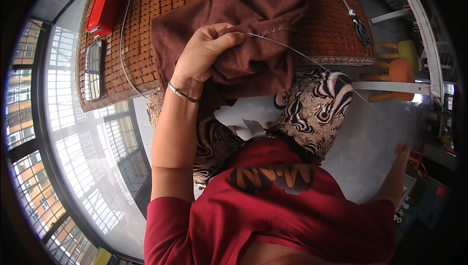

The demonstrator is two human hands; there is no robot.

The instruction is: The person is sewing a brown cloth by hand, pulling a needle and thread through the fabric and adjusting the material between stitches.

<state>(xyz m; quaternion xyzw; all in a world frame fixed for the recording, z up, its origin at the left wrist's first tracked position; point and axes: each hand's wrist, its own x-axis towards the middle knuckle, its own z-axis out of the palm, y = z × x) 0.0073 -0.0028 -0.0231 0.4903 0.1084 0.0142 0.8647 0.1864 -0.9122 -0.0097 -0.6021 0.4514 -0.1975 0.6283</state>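
Note:
My left hand pinches a folded edge of brown cloth between thumb and forefinger. The cloth drapes over the near edge of a mat and hangs above my lap. A row of light stitches runs along its fold, just right of my fingertips. From there a pale thread stretches taut down to the right, over my knee, until it fades from sight. Far out at the right, my right hand is raised away from the cloth and badly blurred. Its fingers and anything in them cannot be made out.
Scissors lie on the right of the tile-patterned mat. On its left are a red case, a phone and a white cable. Small stools and a white metal frame stand at the right.

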